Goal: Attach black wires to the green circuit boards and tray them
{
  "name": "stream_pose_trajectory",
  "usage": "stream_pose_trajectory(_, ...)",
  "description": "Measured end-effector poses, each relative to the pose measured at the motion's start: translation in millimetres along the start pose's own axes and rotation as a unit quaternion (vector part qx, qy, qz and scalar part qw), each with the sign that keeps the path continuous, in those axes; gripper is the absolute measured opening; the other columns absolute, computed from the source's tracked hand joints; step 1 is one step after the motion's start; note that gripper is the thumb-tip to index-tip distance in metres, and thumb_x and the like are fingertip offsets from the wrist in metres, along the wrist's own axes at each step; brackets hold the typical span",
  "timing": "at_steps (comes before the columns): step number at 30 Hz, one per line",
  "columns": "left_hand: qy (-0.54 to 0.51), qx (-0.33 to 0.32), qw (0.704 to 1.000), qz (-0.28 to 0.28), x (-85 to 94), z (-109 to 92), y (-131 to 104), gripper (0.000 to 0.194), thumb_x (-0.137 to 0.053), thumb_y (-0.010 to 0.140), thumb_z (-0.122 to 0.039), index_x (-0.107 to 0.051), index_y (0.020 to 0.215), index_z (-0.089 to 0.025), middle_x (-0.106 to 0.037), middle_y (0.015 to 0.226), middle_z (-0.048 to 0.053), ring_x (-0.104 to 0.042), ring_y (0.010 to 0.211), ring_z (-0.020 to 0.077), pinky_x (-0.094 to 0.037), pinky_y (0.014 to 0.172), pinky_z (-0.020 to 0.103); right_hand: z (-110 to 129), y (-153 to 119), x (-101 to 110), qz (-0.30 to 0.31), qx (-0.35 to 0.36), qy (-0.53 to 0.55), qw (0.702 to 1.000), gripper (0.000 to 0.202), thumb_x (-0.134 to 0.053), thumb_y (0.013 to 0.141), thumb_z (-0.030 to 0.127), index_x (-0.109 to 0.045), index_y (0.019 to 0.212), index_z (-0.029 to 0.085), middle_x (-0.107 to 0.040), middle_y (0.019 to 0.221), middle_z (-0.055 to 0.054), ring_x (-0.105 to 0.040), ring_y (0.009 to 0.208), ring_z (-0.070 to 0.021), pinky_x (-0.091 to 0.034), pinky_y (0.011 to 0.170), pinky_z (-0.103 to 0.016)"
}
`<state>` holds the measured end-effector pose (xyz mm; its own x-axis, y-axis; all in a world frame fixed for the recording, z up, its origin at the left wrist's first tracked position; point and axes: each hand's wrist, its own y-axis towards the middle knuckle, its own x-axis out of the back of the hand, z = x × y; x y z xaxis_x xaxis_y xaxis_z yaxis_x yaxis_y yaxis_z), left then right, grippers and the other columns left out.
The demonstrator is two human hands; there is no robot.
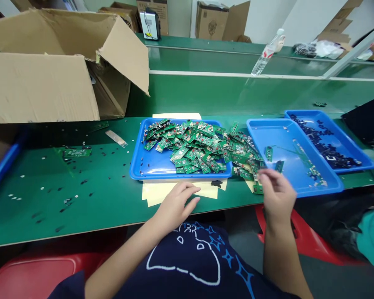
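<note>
My left hand [176, 205] rests over yellow paper sheets [152, 194] at the bench's front edge, its fingers stretched out, thumb apart, with nothing in them. A blue tray [156, 166] just beyond it carries a heap of small green circuit boards [193, 145]. More boards [241, 151] spill over the tray's right side onto the bench. My right hand [277, 193], slightly blurred, is closed in a pinch beside the near left corner of a second blue tray [302, 166]. Its fingertips are close to the spilled boards; what they hold, if anything, I cannot make out.
A third blue tray [366, 160] holds many small black parts. An open cardboard box [40, 87] stands at the left. Black and white bits and a board [77, 152] are scattered across the left bench. A bottle [264, 56] stands behind. Red stools flank me.
</note>
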<state>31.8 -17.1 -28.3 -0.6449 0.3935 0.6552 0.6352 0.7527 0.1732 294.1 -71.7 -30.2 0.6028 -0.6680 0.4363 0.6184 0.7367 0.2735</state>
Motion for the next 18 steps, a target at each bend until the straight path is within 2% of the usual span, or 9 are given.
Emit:
stream_pose_trajectory(2, 0.029, -0.024, 0.999, 0.004, -4.9, -2.1, 2.9, 0.023, -0.048, 0.087, -0.023, -0.058, 0.107, -0.017, -0.059, 0.102, 0.01, -0.057, 0.096, 0.0218, -0.05, 0.083, 0.038, 9.2, -22.2, -10.9, 0.121, 0.011, 0.033, 0.992, 0.017, -0.057, 0.078, 0.035, -0.064, 0.084, 0.021, -0.065, 0.076, -0.006, -0.062, 0.065, -0.0188, -0.054, 0.063, -0.035)
stream_pose_trajectory(4, 0.072, -0.051, 0.996, 0.01, -12.8, -4.2, 8.0, 0.024, -0.047, 0.087, -0.022, -0.057, 0.108, -0.016, -0.059, 0.101, 0.011, -0.057, 0.094, 0.0223, -0.051, 0.082, 0.038, 12.5, -37.6, -23.4, 0.211, 0.017, 0.037, 0.977, 0.021, -0.057, 0.078, 0.034, -0.066, 0.089, 0.018, -0.066, 0.071, -0.005, -0.061, 0.056, -0.0161, -0.053, 0.054, -0.03)
stream_pose_trajectory(6, 0.126, -0.078, 0.989, 0.019, -23.6, -6.3, 15.4, 0.027, -0.047, 0.086, -0.019, -0.055, 0.11, -0.013, -0.059, 0.1, 0.012, -0.056, 0.093, 0.0231, -0.051, 0.08, 0.037, 11.2, -44.3, -34.7, 0.257, 0.024, 0.009, 0.966, 0.028, -0.053, 0.081, 0.034, -0.065, 0.097, 0.015, -0.066, 0.074, -0.006, -0.059, 0.056, -0.0152, -0.051, 0.052, -0.028)
stream_pose_trajectory(10, 0.256, -0.089, 0.962, 0.031, -48.0, -10.5, 29.3, 0.032, -0.048, 0.085, -0.021, -0.053, 0.114, -0.009, -0.059, 0.093, 0.012, -0.056, 0.085, 0.025, -0.05, 0.069, 0.037, 4.9, -42.8, -43.8, 0.281, 0.05, -0.081, 0.955, 0.034, -0.044, 0.085, 0.035, -0.064, 0.101, 0.012, -0.067, 0.077, -0.009, -0.06, 0.059, -0.0169, -0.051, 0.057, -0.029)
stream_pose_trajectory(13, 0.297, -0.066, 0.952, 0.011, -60.1, -15.2, 31.9, 0.026, -0.047, 0.085, -0.021, -0.058, 0.106, -0.009, -0.059, 0.086, 0.011, -0.056, 0.079, 0.0257, -0.046, 0.06, 0.036, 1.3, -39.3, -40.1, 0.29, 0.091, -0.125, 0.945, 0.034, -0.042, 0.087, 0.036, -0.065, 0.101, 0.015, -0.068, 0.078, -0.01, -0.062, 0.061, -0.0191, -0.051, 0.061, -0.03)
stream_pose_trajectory(15, 0.322, -0.074, 0.944, 0.004, -64.0, -19.3, 30.1, 0.022, -0.049, 0.083, -0.019, -0.06, 0.1, -0.01, -0.058, 0.081, 0.01, -0.056, 0.075, 0.0237, -0.043, 0.056, 0.034, -1.0, -36.0, -37.6, 0.275, 0.144, -0.179, 0.934, 0.036, -0.041, 0.087, 0.041, -0.067, 0.095, 0.017, -0.068, 0.075, -0.009, -0.062, 0.06, -0.0202, -0.049, 0.058, -0.031)
stream_pose_trajectory(18, 0.354, -0.09, 0.931, -0.003, -65.8, -25.2, 26.7, 0.019, -0.048, 0.081, -0.015, -0.063, 0.093, -0.01, -0.057, 0.081, 0.011, -0.053, 0.073, 0.0207, -0.04, 0.052, 0.032, -5.2, -28.2, -38.7, 0.222, 0.202, -0.263, 0.917, 0.046, -0.034, 0.086, 0.05, -0.066, 0.081, 0.017, -0.065, 0.068, -0.009, -0.06, 0.055, -0.0206, -0.045, 0.053, -0.031)
